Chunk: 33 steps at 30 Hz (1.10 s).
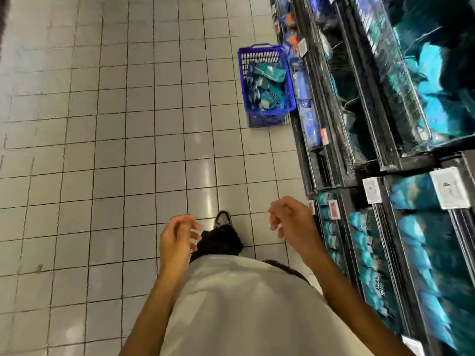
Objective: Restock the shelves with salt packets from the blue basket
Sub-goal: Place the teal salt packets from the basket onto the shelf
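A blue plastic basket (267,116) stands on the tiled floor against the foot of the shelving, a few steps ahead. It holds several teal and white salt packets (267,83). My left hand (177,240) hangs empty in front of my waist, fingers loosely curled and apart. My right hand (290,222) is also empty, fingers loosely bent, close to the lower shelf edge. The black wire shelves (365,155) run along the right and carry more teal packets (370,253).
Grey tiled floor (115,150) spreads to the left and ahead. White and red price tags (449,187) hang on the shelf edges. Blue packets (308,119) fill the lowest shelf beside the basket. My shoe (223,219) is on the floor below my hands.
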### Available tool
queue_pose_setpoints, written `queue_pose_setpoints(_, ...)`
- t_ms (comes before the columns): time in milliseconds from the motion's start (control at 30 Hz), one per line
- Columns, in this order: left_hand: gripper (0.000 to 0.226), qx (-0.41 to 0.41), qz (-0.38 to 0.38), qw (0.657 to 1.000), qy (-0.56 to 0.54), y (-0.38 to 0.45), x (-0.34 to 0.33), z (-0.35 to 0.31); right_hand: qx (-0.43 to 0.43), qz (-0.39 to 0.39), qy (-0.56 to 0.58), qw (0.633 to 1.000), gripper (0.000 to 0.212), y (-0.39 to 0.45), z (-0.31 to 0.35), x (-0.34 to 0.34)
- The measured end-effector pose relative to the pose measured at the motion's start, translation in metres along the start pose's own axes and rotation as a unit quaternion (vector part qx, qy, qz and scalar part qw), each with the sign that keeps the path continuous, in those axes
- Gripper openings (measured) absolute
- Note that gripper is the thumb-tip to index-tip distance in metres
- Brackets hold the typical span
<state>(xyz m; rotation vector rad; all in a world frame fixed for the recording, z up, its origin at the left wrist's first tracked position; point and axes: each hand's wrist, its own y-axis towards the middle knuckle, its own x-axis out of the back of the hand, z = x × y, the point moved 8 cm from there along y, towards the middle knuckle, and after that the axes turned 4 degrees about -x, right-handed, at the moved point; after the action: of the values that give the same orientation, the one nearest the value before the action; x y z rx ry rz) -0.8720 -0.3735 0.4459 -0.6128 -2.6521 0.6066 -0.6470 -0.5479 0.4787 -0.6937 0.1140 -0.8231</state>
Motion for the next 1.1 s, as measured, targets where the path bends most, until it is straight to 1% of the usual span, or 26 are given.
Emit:
queue_pose_setpoints(100,0.025,0.004,0.049,0.999,0.005,0.047,-0.020,-0.039,-0.009,-0.038,0.011,0.999,0.020,0.029,0.029,0.008)
queue_pose_setpoints(233,0.022,-0.005,0.122,0.992,0.026,0.103,-0.066,-0.094,-0.021,-0.116,0.039,0.992,0.021,0.056,0.052,0.039)
queue_pose_setpoints(333,0.025,-0.020,0.177,0.983,0.052,0.144,-0.107,-0.131,-0.036,-0.174,0.075,0.981,0.024,0.071,0.056,0.069)
queue_pose_setpoints(433,0.026,-0.037,0.220,0.971,0.089,0.183,-0.148,-0.164,-0.050,-0.222,0.137,0.964,0.018,0.093,0.057,0.098)
queue_pose_setpoints(533,0.027,-0.052,0.244,0.962,0.110,0.221,-0.186,-0.192,-0.087,-0.245,0.123,0.958,0.018,0.130,0.058,0.116)
queue_pose_setpoints(633,0.027,-0.061,0.242,0.961,0.119,0.257,-0.219,-0.218,-0.089,-0.234,0.115,0.961,0.021,0.183,0.074,0.128)
queue_pose_setpoints(767,0.026,-0.045,0.197,0.973,0.113,0.304,-0.239,-0.253,-0.087,-0.187,0.093,0.974,0.022,0.265,0.123,0.135)
queue_pose_setpoints(900,0.027,-0.038,0.133,0.987,0.080,0.345,-0.230,-0.278,-0.043,-0.105,0.057,0.992,0.017,0.341,0.200,0.118)
queue_pose_setpoints(1033,0.024,-0.009,0.057,0.997,0.050,0.385,-0.207,-0.290,-0.039,-0.028,0.013,0.999,0.027,0.411,0.268,0.078)
queue_pose_setpoints(1100,0.023,0.007,0.021,0.999,0.040,0.405,-0.197,-0.292,-0.041,0.007,-0.023,0.999,0.027,0.441,0.295,0.051)
